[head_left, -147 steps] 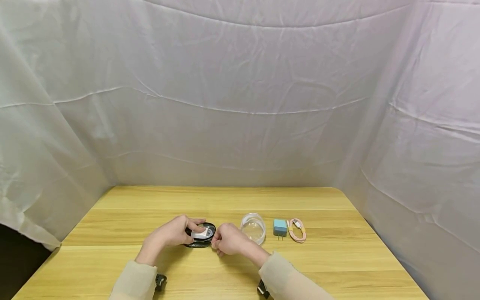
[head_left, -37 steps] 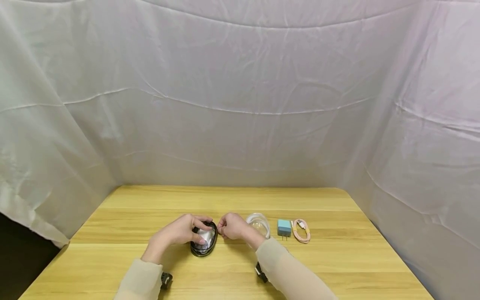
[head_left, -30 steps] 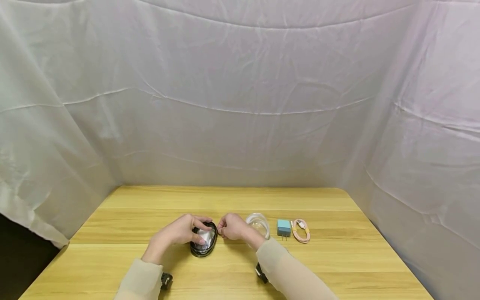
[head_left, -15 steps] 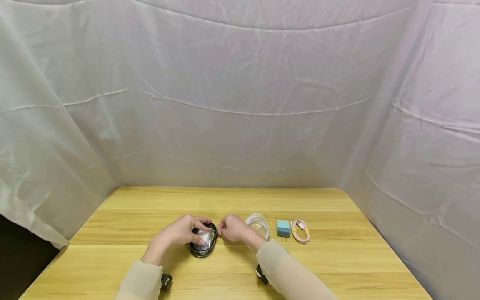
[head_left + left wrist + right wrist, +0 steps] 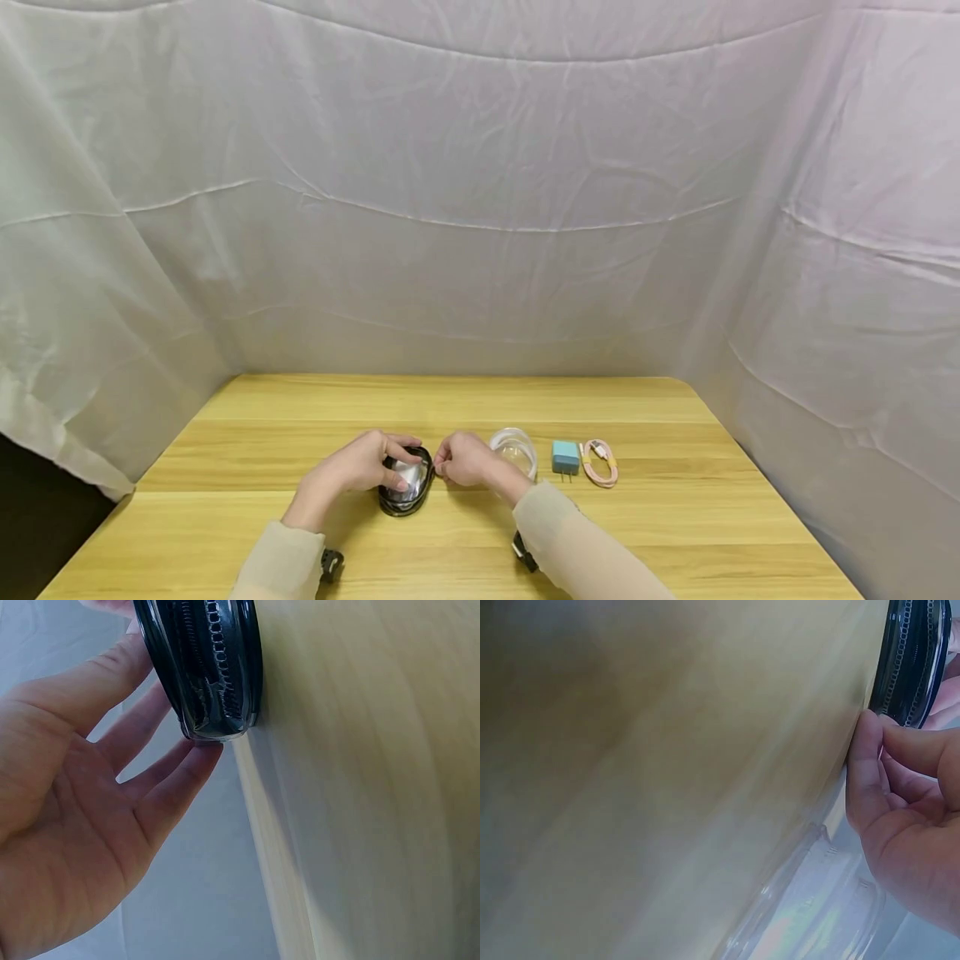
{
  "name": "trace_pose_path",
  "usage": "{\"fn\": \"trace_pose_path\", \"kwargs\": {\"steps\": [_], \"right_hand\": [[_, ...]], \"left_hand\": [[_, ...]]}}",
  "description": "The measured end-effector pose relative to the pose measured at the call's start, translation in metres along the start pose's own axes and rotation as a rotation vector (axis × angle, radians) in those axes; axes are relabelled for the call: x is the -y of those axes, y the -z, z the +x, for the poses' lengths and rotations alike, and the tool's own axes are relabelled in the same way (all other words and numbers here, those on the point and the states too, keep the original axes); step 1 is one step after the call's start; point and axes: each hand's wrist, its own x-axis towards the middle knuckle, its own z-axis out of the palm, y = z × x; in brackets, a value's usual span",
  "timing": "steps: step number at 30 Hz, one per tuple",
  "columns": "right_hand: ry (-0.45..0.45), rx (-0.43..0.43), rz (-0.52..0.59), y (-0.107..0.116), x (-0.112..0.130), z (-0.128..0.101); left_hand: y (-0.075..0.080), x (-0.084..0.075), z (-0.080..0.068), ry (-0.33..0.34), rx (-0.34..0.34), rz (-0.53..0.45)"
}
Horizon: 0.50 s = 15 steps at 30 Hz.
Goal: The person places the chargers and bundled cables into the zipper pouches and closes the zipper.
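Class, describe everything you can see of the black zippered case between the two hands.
The black zippered case is a small oval pouch with a glossy black rim and a zipper track running round its edge. It lies flat on the wooden table, with something pale and shiny showing on top. The left hand rests its fingers on it and against its side; the right hand pinches at its right edge, seemingly at the zipper. A clear round container sits just to the right.
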Motion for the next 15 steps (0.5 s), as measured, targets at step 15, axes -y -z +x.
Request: {"fn": "trace_pose_path", "kwargs": {"steps": [15], "right_hand": [[0.007,0.005,0.022,-0.0016,0.0004,-0.0082]], "left_hand": [[-0.0011,-0.0015,-0.001,0.005,-0.001,0.002]]}}
